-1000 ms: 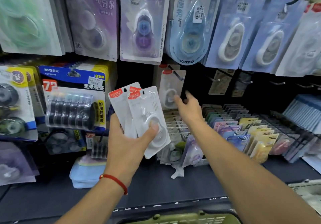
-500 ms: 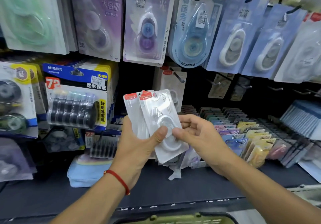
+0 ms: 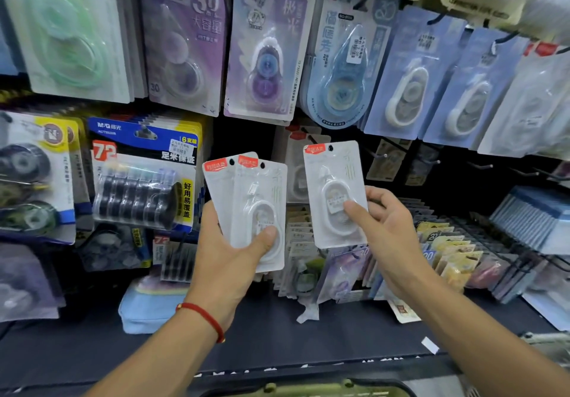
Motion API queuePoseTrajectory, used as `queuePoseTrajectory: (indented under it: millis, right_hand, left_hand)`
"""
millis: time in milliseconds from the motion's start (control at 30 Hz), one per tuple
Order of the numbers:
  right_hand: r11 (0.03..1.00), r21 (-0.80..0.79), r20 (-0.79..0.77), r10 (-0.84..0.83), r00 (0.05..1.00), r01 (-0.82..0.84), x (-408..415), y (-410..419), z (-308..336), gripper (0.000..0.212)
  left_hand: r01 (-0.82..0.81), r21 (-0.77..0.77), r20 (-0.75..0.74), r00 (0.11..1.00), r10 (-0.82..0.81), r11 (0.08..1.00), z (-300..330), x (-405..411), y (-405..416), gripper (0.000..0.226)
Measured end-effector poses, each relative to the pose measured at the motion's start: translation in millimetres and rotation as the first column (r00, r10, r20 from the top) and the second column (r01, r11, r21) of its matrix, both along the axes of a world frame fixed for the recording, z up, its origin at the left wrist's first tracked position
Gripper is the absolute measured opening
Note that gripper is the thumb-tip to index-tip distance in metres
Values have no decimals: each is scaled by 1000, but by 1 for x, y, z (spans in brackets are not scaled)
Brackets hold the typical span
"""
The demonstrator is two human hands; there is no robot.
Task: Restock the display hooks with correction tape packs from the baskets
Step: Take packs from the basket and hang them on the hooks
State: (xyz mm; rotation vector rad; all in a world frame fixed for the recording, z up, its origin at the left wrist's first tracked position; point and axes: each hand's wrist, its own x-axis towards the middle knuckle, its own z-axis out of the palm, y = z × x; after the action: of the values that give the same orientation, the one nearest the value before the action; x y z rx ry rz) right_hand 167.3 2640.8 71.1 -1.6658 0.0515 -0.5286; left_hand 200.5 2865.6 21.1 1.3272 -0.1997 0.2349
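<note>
Centre of view, in front of the hook wall: right hand (image 3: 390, 236) pinches one white correction tape pack (image 3: 334, 194), thumb on the blister, fingers behind the card, pack upright with its hang hole at the top. Left hand (image 3: 229, 261) is clamped on two spare packs (image 3: 253, 208), fanned and overlapping, thumb across the front one.

Risks, as I judge them: the hang hole is small and the target hook (image 3: 311, 139), just behind and left of the raised pack, is partly hidden by the hung pack (image 3: 296, 177) already on it, so the hole may miss the tip and the card bend or drop. A thumb-only hold on slick plastic could let the left-hand pair slide apart. Crowded upper-row packs (image 3: 265, 57) hang close above and could be knocked when reaching in.

Surroundings: dark shelf (image 3: 277, 341) below, a blue pouch (image 3: 145, 310) near left, tilted trays of coloured packs (image 3: 447, 251) at right, empty hooks (image 3: 481, 165) far right, basket rim (image 3: 308, 389) at the near edge. Dim, tightly packed stationery aisle.
</note>
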Motion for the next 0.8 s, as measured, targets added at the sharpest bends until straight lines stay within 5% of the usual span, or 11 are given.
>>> queuePoseTrajectory:
  millis: [567,800]
  right_hand:
    - [962,-48,109,-263,959,269,15,19,-25,32]
    - [900,-392,-111,-255,961,193,62,3,-15,43]
  left_hand:
    - [-126,28,29,992,125,992,4,-1,3,70]
    - [-86,32,18,996,85,996,3,-1,-2,65]
